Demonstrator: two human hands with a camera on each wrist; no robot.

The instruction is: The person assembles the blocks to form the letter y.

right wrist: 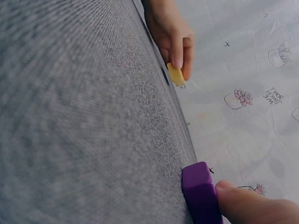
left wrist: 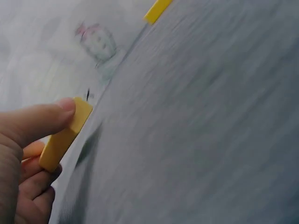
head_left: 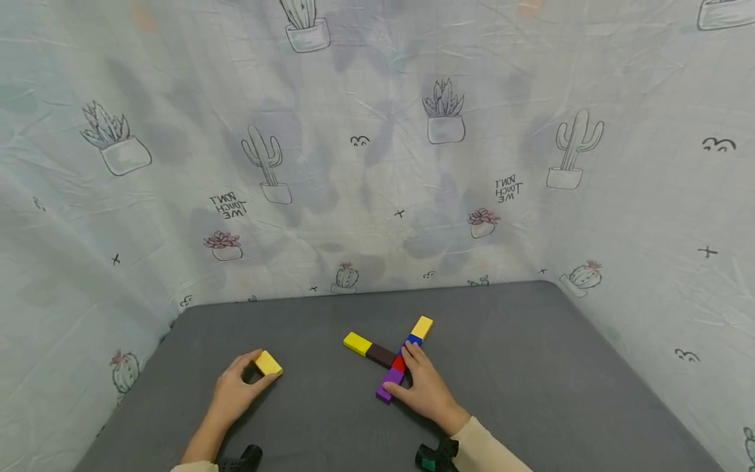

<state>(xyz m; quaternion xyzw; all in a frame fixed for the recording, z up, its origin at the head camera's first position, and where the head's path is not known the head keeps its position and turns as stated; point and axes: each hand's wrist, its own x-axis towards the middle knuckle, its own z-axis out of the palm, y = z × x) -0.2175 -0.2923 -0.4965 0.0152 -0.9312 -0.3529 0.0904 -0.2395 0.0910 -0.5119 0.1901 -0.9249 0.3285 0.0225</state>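
Note:
My left hand (head_left: pixel 234 388) pinches a yellow block (head_left: pixel 268 363) between thumb and fingers at the table's left side. Its thumb lies along one face of the block in the left wrist view. On the table to the right, a slanting row runs from a purple block (head_left: pixel 390 384) through a red block (head_left: pixel 398 363) and a blue block (head_left: pixel 415 339) to a light yellow block (head_left: pixel 422 327). My right hand (head_left: pixel 429 389) rests along this row, thumb against the purple block and extended fingers by the blue and red ones.
A dark brown block (head_left: pixel 381 354) and a bright yellow block (head_left: pixel 357 343) branch off the row to the left. The grey table (head_left: pixel 501 347) meets a printed cloth (head_left: pixel 377 242) at its back and sides. Dark wrist devices (head_left: pixel 436 455) sit near both wrists.

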